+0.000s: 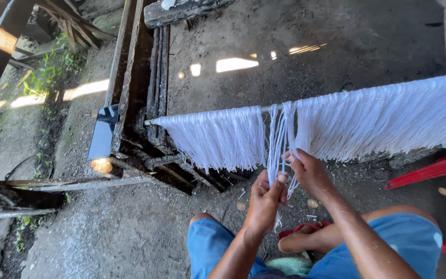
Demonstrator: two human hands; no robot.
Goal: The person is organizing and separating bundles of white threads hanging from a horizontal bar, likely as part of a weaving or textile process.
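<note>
Head view: both hands' fingers [280, 181] around white threads [280, 139].

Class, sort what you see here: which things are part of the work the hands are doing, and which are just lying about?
In use:
left hand
right hand
white hanging threads, gripped by both
thin horizontal rod carrying them

Lying about:
dark flat phone on the dark wooden frame
red plastic chair
grey concrete floor
</note>
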